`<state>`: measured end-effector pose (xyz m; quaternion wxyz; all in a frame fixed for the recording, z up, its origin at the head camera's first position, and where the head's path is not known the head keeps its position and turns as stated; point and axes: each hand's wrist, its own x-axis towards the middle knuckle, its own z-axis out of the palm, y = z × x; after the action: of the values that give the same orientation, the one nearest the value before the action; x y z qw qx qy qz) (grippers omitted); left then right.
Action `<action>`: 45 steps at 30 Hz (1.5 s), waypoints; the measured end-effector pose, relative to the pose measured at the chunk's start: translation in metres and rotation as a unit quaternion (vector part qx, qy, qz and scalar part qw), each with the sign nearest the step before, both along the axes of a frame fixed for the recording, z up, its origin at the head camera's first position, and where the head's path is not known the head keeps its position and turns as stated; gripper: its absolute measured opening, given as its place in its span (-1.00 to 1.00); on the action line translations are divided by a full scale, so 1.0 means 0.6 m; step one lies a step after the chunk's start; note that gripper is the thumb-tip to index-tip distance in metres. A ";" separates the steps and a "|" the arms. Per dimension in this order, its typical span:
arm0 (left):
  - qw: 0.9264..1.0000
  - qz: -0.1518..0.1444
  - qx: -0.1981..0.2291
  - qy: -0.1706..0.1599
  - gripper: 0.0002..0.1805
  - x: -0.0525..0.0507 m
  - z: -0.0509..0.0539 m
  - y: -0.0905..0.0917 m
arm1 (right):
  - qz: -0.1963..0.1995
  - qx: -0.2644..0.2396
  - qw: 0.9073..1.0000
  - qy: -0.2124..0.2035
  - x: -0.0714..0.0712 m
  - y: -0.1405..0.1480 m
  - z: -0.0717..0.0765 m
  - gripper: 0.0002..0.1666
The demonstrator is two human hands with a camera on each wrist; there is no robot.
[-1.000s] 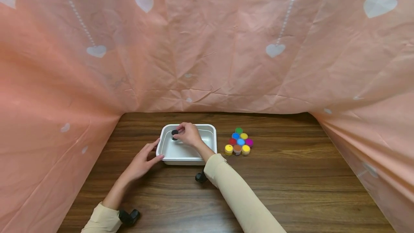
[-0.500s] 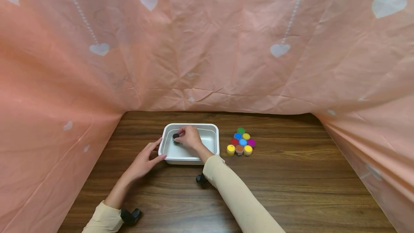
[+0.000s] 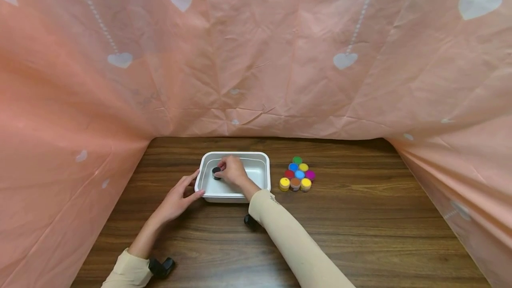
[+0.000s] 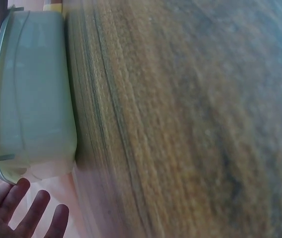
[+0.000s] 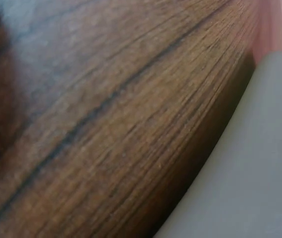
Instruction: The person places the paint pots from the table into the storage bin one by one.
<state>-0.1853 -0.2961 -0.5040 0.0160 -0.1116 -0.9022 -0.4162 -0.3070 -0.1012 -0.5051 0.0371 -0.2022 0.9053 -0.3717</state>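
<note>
A white tray (image 3: 258,174) stands on the wooden table, its outer wall (image 4: 39,94) filling the left of the left wrist view. Inside it, toward the left end, my right hand (image 3: 234,171) pinches a small jar with a black lid (image 3: 216,173) between thumb and fingers. The left hand (image 3: 176,200) touches the tray's left side, thumb at the near corner and fingers along the rim, spread and fairly straight; those fingers (image 4: 34,213) also show in the left wrist view. In the right wrist view only the tray's wall (image 5: 250,168) and the table are plain.
Right of the tray, several small jars stand in a close group on the table, among them a green one (image 3: 297,160), a magenta one (image 3: 310,175) and a brown one (image 3: 295,183). A pink curtain (image 3: 260,57) with white hearts hangs behind and at both sides.
The right hand has moved slightly toward the near side inside the tray, with the black-lidded jar in its fingers. The left hand has stayed at the tray's left side.
</note>
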 end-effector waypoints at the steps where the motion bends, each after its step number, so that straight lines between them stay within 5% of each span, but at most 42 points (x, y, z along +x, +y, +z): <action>1: 1.000 0.000 -0.002 0.001 -0.22 0.000 0.000 0.000 | -0.002 0.001 1.000 0.000 0.000 0.000 0.000 -0.73; 26: 1.000 0.006 -0.006 -0.008 -0.22 -0.007 -0.003 -0.002 | 0.003 0.016 1.000 0.002 0.004 0.010 0.012 -0.70; 35: 1.000 0.012 -0.013 -0.016 -0.21 -0.008 0.000 -0.003 | 0.032 -0.017 0.999 0.000 0.005 0.046 0.050 -0.64; 45: 1.000 0.010 -0.018 -0.005 -0.20 -0.005 0.004 0.000 | 0.041 -0.070 0.997 -0.004 0.019 0.142 0.100 -0.66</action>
<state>-0.1881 -0.2963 -0.5018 0.0140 -0.1003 -0.9106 -0.4006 -0.2958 -0.0159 -0.4451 0.0417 -0.2397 0.8680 -0.4329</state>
